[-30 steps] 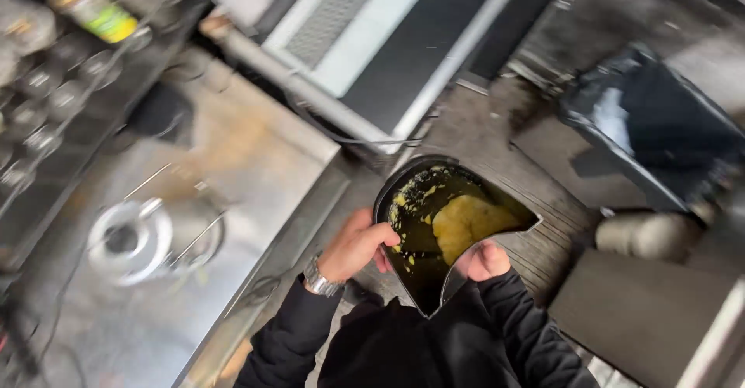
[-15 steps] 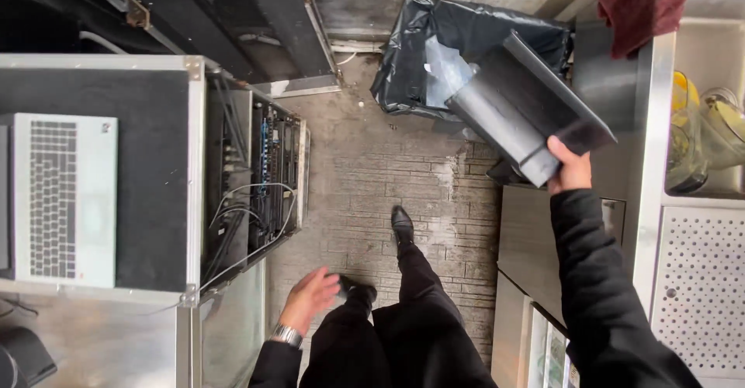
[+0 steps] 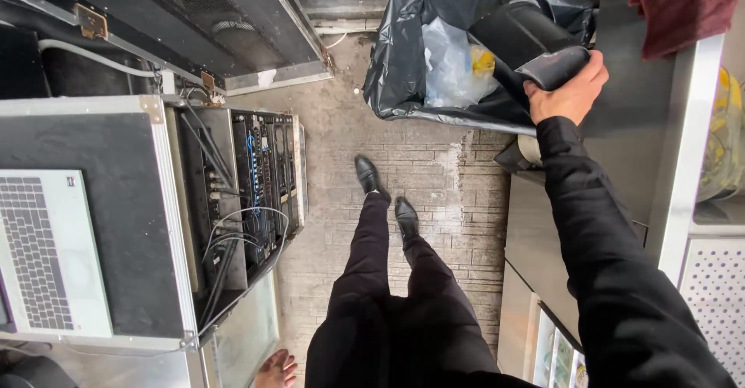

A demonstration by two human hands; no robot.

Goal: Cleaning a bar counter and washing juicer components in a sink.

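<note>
My right hand (image 3: 570, 91) grips the edge of a black tray (image 3: 528, 37) and holds it tipped steeply over a bin lined with a black bag (image 3: 403, 62). Clear plastic and a yellow scrap (image 3: 483, 62) lie inside the bag. My left hand (image 3: 275, 370) hangs low at the bottom edge beside my left leg, fingers loosely apart, holding nothing. My black shoes (image 3: 384, 190) stand on the grey brick floor in front of the bin.
A black equipment rack with cables (image 3: 248, 194) stands at my left, with a white laptop (image 3: 46, 252) on top. A steel counter (image 3: 543, 233) and a perforated white shelf (image 3: 718, 295) are at the right. A dark red cloth (image 3: 683, 4) hangs at top right.
I have turned from the counter to the bin. The right hand carried the tray forward and tilted it into the bag. The left hand dropped lower to my side.
</note>
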